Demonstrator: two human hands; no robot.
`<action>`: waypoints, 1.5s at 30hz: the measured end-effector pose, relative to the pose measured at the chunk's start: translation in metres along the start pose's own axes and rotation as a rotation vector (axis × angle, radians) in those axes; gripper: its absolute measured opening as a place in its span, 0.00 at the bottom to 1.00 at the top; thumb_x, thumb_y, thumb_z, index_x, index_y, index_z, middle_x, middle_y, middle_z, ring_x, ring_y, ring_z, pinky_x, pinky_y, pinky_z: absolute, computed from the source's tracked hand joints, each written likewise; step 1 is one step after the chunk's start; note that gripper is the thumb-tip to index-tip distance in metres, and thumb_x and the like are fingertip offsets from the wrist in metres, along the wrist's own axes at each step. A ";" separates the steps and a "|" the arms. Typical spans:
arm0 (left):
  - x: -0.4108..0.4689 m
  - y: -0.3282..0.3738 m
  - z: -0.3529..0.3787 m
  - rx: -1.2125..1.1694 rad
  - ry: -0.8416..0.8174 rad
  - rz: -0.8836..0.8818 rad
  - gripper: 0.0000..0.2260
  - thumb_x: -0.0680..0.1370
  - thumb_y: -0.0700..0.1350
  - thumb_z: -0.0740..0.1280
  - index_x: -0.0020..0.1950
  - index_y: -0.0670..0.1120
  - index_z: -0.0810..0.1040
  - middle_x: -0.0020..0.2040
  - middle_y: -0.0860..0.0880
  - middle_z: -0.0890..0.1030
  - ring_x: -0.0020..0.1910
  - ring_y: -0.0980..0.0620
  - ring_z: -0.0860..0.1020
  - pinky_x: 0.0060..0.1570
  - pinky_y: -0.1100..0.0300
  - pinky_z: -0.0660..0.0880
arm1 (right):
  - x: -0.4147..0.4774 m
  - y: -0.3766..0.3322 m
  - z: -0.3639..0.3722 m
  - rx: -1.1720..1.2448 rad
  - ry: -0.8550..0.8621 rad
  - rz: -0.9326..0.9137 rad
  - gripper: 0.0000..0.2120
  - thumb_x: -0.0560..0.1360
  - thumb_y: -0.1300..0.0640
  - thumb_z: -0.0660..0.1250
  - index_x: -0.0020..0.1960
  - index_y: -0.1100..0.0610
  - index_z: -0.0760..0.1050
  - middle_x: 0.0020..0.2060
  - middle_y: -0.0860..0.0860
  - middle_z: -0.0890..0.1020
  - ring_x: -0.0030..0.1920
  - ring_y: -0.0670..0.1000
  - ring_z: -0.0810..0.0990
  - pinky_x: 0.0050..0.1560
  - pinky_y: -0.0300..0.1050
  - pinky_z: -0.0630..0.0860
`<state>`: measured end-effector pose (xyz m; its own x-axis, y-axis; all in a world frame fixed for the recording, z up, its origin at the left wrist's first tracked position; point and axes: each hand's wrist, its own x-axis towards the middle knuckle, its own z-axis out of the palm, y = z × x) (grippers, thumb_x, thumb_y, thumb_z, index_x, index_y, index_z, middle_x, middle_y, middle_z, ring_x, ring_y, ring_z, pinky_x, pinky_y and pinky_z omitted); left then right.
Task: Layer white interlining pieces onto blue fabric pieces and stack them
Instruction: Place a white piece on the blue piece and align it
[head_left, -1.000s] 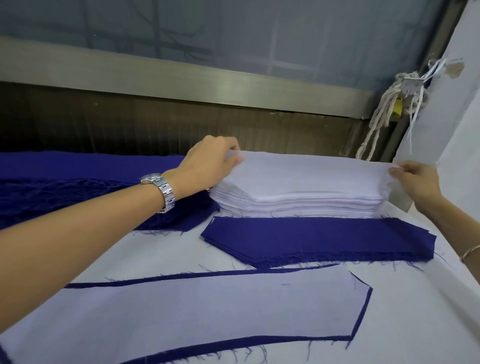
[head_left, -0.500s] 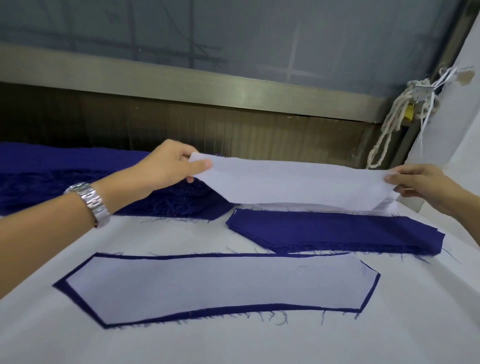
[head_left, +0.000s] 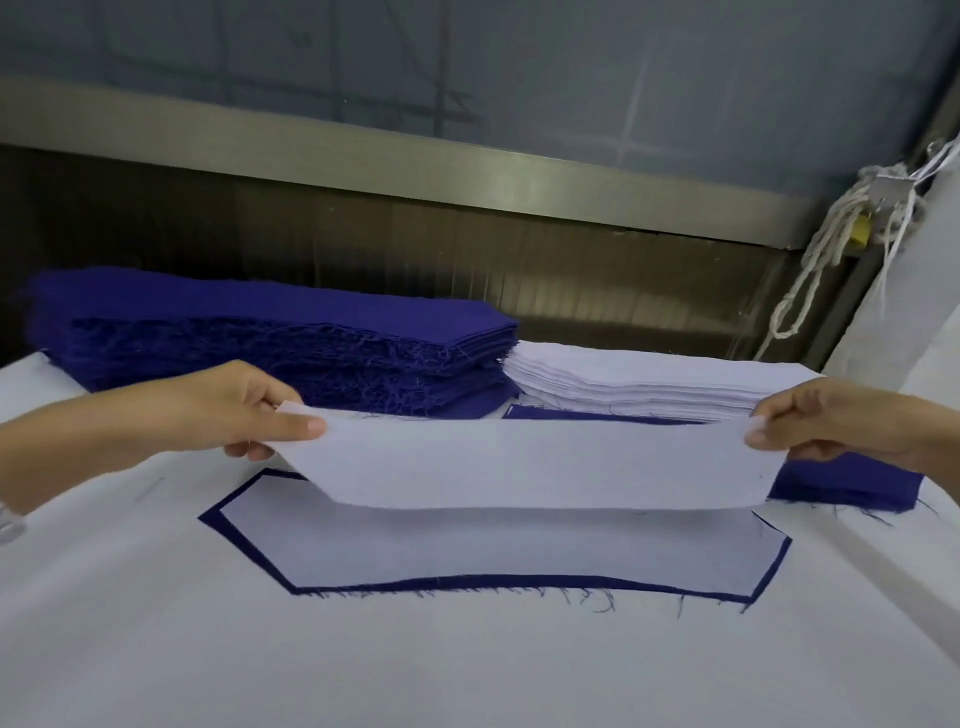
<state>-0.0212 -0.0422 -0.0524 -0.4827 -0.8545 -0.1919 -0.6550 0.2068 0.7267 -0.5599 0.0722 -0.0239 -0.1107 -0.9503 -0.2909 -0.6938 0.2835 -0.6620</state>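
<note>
Moved nearer: interlining piece (head_left: 524, 462), stretched between left grip (head_left: 223, 410), right grip (head_left: 831, 421).

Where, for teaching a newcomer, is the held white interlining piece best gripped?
At its two short ends, coming from either side, as the left hand and right hand pinch it: the white interlining piece is long and limp, so one middle grip would likely fold it.

The white table (head_left: 467, 670) bears an interlined blue piece (head_left: 519, 553) just below the gripped interlining piece (head_left: 519, 462). Behind the left hand (head_left: 228, 410) stands a tall blue stack (head_left: 260, 332); behind the right hand (head_left: 836, 421), a white interlining stack (head_left: 649, 384) and a low blue stack (head_left: 852, 483).
</note>
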 end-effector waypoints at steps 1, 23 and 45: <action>-0.004 -0.005 -0.001 -0.001 -0.032 -0.013 0.17 0.67 0.62 0.71 0.42 0.50 0.87 0.32 0.47 0.77 0.29 0.55 0.70 0.29 0.66 0.65 | -0.002 0.000 0.001 -0.008 -0.039 0.000 0.15 0.66 0.50 0.78 0.42 0.62 0.82 0.32 0.57 0.74 0.29 0.47 0.66 0.28 0.34 0.67; -0.018 -0.051 0.016 0.078 0.125 -0.145 0.39 0.54 0.78 0.70 0.40 0.42 0.83 0.31 0.41 0.82 0.26 0.54 0.72 0.37 0.60 0.68 | -0.006 0.023 0.032 -0.100 -0.288 -0.037 0.20 0.67 0.42 0.80 0.44 0.58 0.82 0.37 0.58 0.83 0.32 0.48 0.73 0.34 0.34 0.69; -0.020 -0.040 0.026 0.247 0.166 -0.204 0.31 0.59 0.73 0.67 0.35 0.46 0.65 0.28 0.46 0.83 0.21 0.53 0.73 0.30 0.64 0.72 | 0.014 0.042 0.030 -0.132 -0.307 0.018 0.17 0.70 0.43 0.78 0.43 0.56 0.78 0.37 0.62 0.84 0.30 0.48 0.75 0.31 0.36 0.68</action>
<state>-0.0008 -0.0210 -0.0952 -0.2396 -0.9517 -0.1920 -0.8588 0.1155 0.4991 -0.5697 0.0747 -0.0763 0.0820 -0.8568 -0.5092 -0.7821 0.2613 -0.5657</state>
